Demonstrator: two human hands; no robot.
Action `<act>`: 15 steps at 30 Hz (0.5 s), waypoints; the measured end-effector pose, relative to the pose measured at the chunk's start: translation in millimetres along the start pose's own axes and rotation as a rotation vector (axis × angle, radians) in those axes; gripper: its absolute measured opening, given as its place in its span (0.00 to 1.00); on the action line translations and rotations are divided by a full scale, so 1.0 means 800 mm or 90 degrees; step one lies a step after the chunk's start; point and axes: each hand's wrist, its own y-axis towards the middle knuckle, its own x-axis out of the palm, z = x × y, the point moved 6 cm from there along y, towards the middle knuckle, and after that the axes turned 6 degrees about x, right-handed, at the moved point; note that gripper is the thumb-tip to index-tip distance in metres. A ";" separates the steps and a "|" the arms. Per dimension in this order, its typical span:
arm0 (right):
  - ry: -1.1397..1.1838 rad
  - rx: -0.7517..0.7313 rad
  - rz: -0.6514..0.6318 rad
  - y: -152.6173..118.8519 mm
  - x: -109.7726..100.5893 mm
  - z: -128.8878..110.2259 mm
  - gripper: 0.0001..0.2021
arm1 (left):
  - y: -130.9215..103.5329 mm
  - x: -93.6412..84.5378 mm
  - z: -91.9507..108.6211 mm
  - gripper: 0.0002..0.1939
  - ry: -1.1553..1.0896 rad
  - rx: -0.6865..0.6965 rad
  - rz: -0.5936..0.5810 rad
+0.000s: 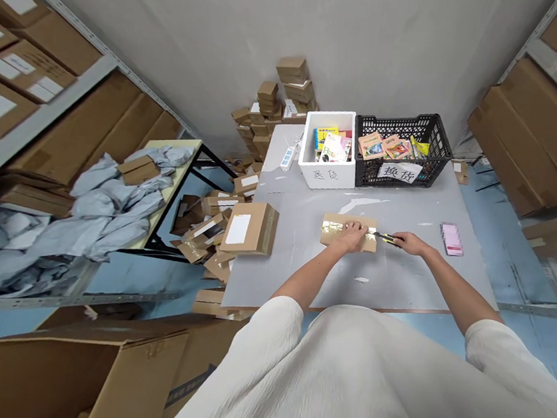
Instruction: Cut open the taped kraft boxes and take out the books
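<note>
A small cardboard box (328, 235) with shiny tape along its top lies on the grey table (296, 271). My left hand (351, 235) rests on top of this box, its fingers spread over the tape. To the right, my right hand (409, 243) is wrapped round a black and yellow cutter (390, 238), whose tip points left at the box's right end. Whether the tip touches the tape is too small to tell.
At the table's back stand a white foam box (330, 176) and a black crate (434, 166) holding books. A larger carton (251, 228) sits at the left edge, a pink item (451, 239) at the right. Cartons and grey bags crowd the left.
</note>
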 end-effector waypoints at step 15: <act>-0.302 -0.028 0.075 0.036 -0.018 -0.034 0.18 | 0.006 0.005 -0.009 0.33 -0.009 0.005 0.016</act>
